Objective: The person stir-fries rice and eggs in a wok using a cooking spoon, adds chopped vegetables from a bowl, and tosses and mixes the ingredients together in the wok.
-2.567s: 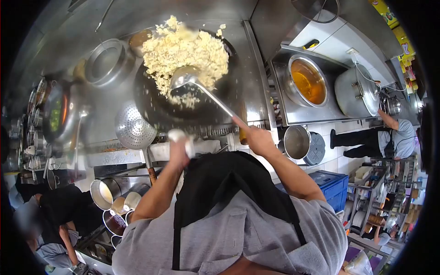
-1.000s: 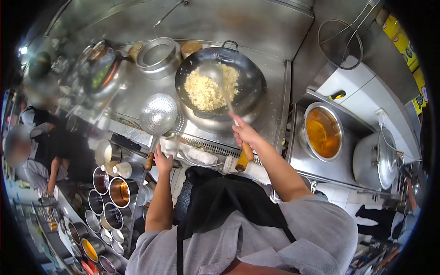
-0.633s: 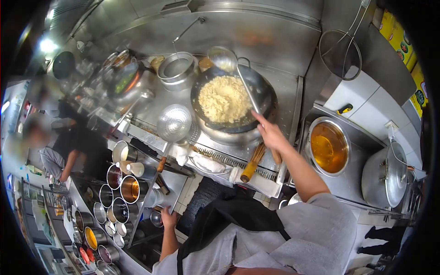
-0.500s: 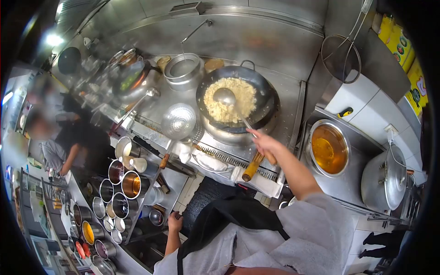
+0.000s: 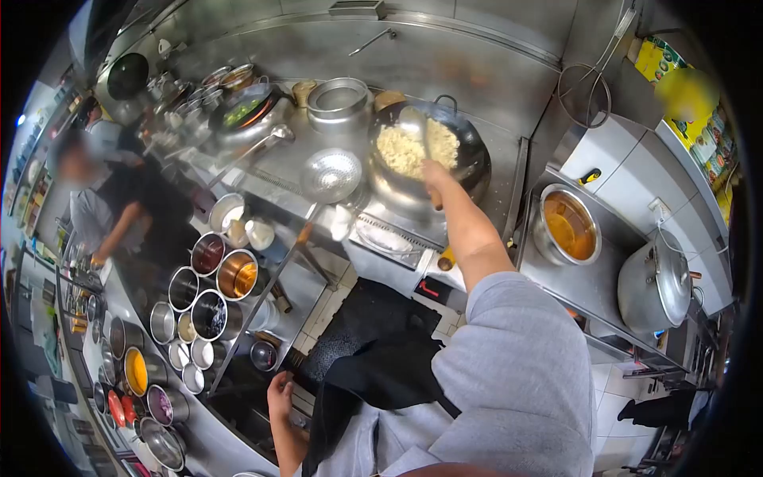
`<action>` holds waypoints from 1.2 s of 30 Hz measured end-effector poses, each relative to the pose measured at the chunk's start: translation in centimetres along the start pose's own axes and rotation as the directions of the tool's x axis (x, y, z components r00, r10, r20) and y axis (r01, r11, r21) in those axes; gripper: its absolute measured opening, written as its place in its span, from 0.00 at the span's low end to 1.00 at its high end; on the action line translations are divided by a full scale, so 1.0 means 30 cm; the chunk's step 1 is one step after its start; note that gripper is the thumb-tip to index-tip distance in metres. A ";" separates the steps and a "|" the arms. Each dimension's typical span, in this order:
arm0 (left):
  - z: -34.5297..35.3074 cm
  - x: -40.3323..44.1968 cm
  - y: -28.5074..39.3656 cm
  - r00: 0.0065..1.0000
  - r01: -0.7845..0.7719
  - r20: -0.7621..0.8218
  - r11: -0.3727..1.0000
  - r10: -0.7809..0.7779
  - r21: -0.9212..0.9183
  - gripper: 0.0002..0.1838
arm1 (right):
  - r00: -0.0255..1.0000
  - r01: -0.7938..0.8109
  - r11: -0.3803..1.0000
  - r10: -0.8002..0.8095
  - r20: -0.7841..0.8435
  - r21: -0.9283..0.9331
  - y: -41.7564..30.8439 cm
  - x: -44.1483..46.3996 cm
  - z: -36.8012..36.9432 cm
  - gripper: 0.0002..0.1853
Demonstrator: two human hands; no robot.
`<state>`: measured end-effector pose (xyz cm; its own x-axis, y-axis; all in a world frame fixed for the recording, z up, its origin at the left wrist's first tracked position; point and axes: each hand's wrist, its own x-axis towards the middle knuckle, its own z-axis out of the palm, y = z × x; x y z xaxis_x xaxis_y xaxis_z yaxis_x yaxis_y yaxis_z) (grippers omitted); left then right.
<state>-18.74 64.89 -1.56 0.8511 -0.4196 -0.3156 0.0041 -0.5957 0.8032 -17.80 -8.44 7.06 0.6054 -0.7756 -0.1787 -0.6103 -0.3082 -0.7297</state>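
My right hand [image 5: 434, 178] grips the handle of a metal ladle [image 5: 414, 122], fingers wrapped round it. The ladle's bowl rests among pale yellow fried rice [image 5: 402, 151] in a large black wok [image 5: 470, 163] on the stove. My forearm stretches over the stove's front edge. Low at my left side, my left hand [image 5: 280, 391] hangs with its fingers curled, near the metal shelving, and I see nothing in it. A perforated skimmer [image 5: 331, 176] lies left of the wok, its wooden handle pointing toward me.
Several metal pots of ingredients, one with yellow liquid [image 5: 137, 371], crowd the left counter. To the right stand a bowl of orange liquid [image 5: 571, 225] and a lidded pot [image 5: 656, 285]. A strainer [image 5: 584, 95] hangs on the wall. A co-worker [image 5: 107, 191] is at far left.
My right hand has moved forward over the wok, and the ladle bowl has gone toward the rice's far side. The view has shifted. My left hand stays low and curled.
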 end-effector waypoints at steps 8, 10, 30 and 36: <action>-0.344 -0.548 -0.213 0.942 0.052 -0.299 0.948 -0.150 -0.313 0.21 | 0.928 -0.329 0.786 0.167 -0.334 -0.523 -0.179 -0.430 0.098 0.36; -0.418 -0.630 -0.247 0.920 0.096 -0.329 0.936 -0.214 -0.339 0.21 | 0.936 -0.184 0.770 -0.052 -0.347 -0.611 -0.230 -0.456 0.192 0.39; -0.752 -1.388 -0.647 -0.151 0.270 -0.850 0.806 -0.505 -0.527 0.15 | 0.035 0.616 0.786 -0.084 0.996 0.045 -0.113 -1.173 1.352 0.25; -0.686 -1.275 -0.741 0.368 0.571 -0.711 0.749 -0.599 -0.336 0.22 | 0.485 0.272 0.878 0.228 0.844 -0.393 -0.203 -1.092 1.283 0.23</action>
<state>-40.59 108.28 3.05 0.6838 0.6898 -0.2380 0.6653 -0.4554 0.5916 -14.24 40.05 -8.04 0.5856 0.0188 -0.8104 -0.5726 -0.6980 -0.4300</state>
